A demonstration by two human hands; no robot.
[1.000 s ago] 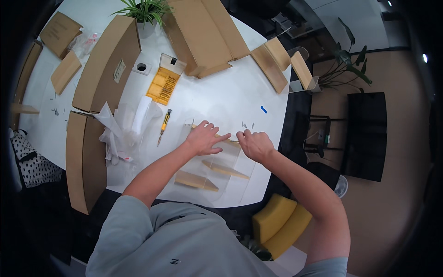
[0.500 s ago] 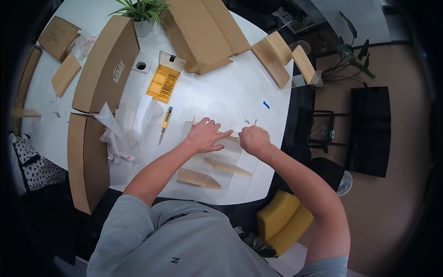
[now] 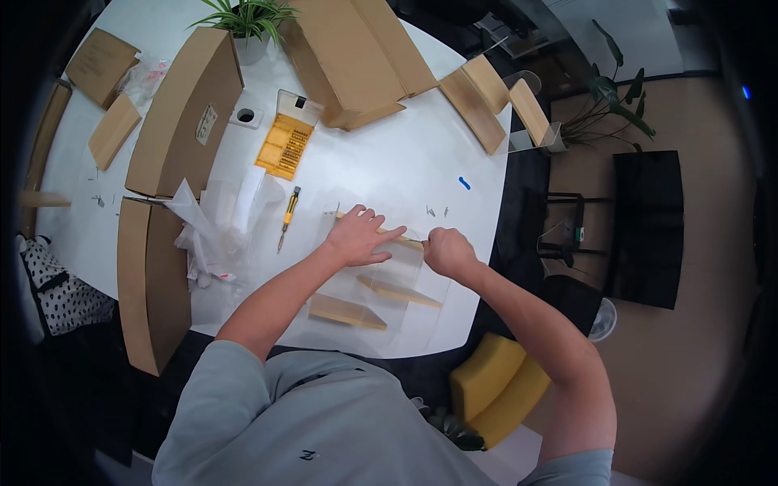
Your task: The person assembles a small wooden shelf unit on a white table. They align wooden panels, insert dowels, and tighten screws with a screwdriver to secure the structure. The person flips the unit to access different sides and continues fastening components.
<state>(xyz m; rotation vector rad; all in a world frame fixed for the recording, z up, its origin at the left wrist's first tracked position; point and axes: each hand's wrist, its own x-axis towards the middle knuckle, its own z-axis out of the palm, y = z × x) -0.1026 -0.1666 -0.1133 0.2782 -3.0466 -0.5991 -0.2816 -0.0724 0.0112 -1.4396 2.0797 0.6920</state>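
My left hand (image 3: 358,236) lies with its fingers spread over a pale wooden board (image 3: 415,244) and a clear acrylic panel (image 3: 403,271), pressing on their upper part. My right hand (image 3: 450,253) is closed in a fist at the board's right end. A thin dark shaft (image 3: 414,240) sticks out of it to the left, toward the board; its handle is hidden in my fingers. Two more wooden boards, a left one (image 3: 347,312) and a right one (image 3: 399,291), stand against the acrylic nearer to me.
A yellow-black screwdriver (image 3: 289,219) lies left of my hands, below an opened yellow bit case (image 3: 284,146). Small screws (image 3: 438,212) and a blue piece (image 3: 464,183) lie to the right. Cardboard boxes (image 3: 182,117), plastic wrap (image 3: 215,235) and an assembled wooden rack (image 3: 474,109) surround the work.
My right fist has turned slightly and moved a little down, showing more of the thin shaft. My left hand stays spread in place. The whole view has shifted slightly.
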